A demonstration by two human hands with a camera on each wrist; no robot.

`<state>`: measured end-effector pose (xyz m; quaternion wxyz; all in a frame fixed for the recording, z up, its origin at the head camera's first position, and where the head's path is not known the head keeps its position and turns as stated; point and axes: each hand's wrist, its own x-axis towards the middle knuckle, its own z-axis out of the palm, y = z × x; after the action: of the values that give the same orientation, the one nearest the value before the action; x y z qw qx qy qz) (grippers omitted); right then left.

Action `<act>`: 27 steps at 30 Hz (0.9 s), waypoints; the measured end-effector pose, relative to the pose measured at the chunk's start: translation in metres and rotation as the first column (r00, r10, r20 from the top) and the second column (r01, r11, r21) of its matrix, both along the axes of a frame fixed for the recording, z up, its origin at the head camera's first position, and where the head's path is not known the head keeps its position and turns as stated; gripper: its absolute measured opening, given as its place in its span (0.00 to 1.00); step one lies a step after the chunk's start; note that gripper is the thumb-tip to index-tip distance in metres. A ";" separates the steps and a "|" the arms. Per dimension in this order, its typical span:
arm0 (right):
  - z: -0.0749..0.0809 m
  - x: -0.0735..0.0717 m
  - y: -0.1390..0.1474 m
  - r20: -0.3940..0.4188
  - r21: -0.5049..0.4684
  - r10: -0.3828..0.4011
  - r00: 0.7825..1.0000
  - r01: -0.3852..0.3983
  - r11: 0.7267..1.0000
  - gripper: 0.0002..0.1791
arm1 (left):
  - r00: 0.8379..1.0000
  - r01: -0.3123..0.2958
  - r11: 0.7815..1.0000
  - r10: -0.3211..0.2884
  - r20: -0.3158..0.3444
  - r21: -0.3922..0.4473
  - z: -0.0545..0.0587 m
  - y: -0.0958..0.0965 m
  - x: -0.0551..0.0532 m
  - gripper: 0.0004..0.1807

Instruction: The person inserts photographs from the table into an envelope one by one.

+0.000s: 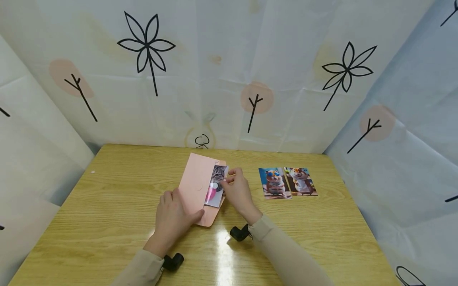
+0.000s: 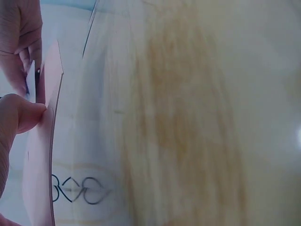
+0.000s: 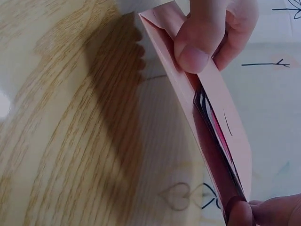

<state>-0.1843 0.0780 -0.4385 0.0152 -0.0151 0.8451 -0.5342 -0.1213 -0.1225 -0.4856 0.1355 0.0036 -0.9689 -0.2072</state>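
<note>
The left hand (image 1: 175,214) grips the pink envelope (image 1: 196,178) by its lower part, the thumb pressed on the face and the other fingers at the left edge, partly hidden behind it. The envelope is tilted, its open mouth turned toward the right fingers. The right hand (image 1: 239,190) pinches the edge of the cat photo (image 1: 219,173) between thumb and finger, just outside the mouth. The photo is partly inside the envelope, between the two hands' fingers, with a cat's head and a pink patch showing. The right wrist view shows several thin layers together in the mouth, between the left thumb and the right fingertips; how many cannot be told.

To the right of the right fingers, and apart from them, two hamster photos (image 1: 274,183) lie side by side on the table (image 1: 107,222). The nearer one shows blue glasses, the farther a white apron. Behind both hands' fingers hangs a white cloth (image 1: 214,71) printed with flowers and trees. Beige sleeves (image 1: 286,250) reach the wrists, each with a black device (image 1: 174,262) below the fingers.
</note>
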 end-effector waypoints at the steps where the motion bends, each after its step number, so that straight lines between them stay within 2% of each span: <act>1: -0.001 -0.001 -0.001 0.010 -0.002 -0.003 1.000 0.003 1.000 0.20 | 1.000 0.000 1.000 0.000 0.006 0.003 0.000 0.000 0.000 0.57; 7: -0.008 -0.005 -0.010 0.049 -0.021 -0.003 0.999 0.004 1.000 0.20 | 0.999 -0.006 1.000 0.005 0.033 0.022 0.002 0.002 0.000 0.57; 16: -0.012 -0.007 -0.015 0.070 -0.167 0.064 0.995 -0.051 0.985 0.21 | 1.000 -0.003 0.999 0.002 0.017 0.034 0.002 0.005 0.001 0.54; 23: -0.012 -0.007 -0.015 0.051 -0.113 0.092 0.994 -0.086 0.990 0.20 | 1.000 0.017 0.999 -0.017 -0.022 0.027 0.002 0.006 0.002 0.55; 27: -0.013 -0.008 -0.015 0.006 -0.030 0.111 0.994 -0.111 0.993 0.21 | 0.999 0.019 1.000 -0.019 -0.029 0.020 0.002 0.005 0.001 0.56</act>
<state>-0.1920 0.0633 -0.4518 0.0478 -0.0601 0.8350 -0.5449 -0.1199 -0.1177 -0.4838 0.1475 -0.0072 -0.9647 -0.2182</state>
